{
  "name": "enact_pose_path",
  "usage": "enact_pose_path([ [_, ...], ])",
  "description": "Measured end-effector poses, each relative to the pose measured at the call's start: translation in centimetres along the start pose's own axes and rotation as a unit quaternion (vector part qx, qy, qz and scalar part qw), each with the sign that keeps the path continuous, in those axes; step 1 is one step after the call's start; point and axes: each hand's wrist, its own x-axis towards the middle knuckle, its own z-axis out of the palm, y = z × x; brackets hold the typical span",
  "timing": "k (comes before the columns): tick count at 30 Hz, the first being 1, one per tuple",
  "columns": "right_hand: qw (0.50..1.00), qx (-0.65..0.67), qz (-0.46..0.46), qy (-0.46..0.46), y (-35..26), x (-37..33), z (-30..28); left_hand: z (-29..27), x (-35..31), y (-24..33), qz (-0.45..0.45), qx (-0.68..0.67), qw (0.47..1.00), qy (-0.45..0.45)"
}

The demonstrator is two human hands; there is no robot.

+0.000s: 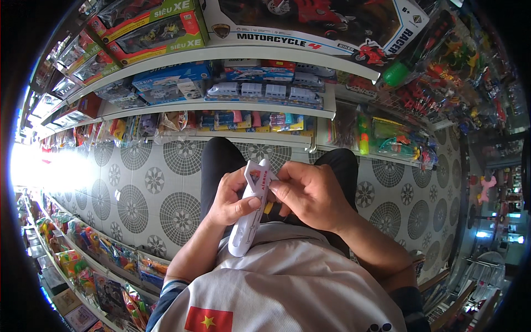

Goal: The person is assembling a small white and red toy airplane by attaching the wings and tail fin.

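A white toy airplane [241, 237] lies lengthwise over my lap, its rounded end toward my body and its finned end pointing away. My left hand [228, 200] is wrapped round the middle of the body, thumb on top. With thumb and fingers pinched together, my right hand [312, 195] grips the plane's right side near the finned end. Whether a small part is between those fingertips is hidden. Below the right fingers a small yellow piece shows, too covered to name.
Ahead stand white shelves [326, 106] with a toy train [260, 91] and a large boxed toy motorcycle [310, 25]. Bagged toys [83, 249] fill low racks at left. More toys hang at right [431, 94]. Patterned tiles [149, 182] cover the floor around my legs.
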Motion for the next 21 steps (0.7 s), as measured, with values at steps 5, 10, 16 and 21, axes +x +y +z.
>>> enact_pose_path([
  [5, 0.997, -0.060, -0.016, -0.036, 0.2, -0.3, -0.3, -0.2, -0.3, -0.3, -0.013, 0.006, 1.000, 0.000],
  [10, 0.997, 0.015, 0.054, -0.059, -0.3, 0.0, -0.6, 0.3, -0.1, 0.4, 0.002, 0.007, 1.000, 0.006],
  [16, 0.998, -0.057, -0.034, 0.013, 0.6, -0.1, 0.3, 0.2, 0.1, 0.7, 0.038, 0.073, 0.996, 0.027],
  [21, 0.999, -0.021, -0.045, 0.022, 1.2, 0.4, 0.2, 0.8, 0.3, 2.1, 0.055, 0.162, 0.983, 0.067],
])
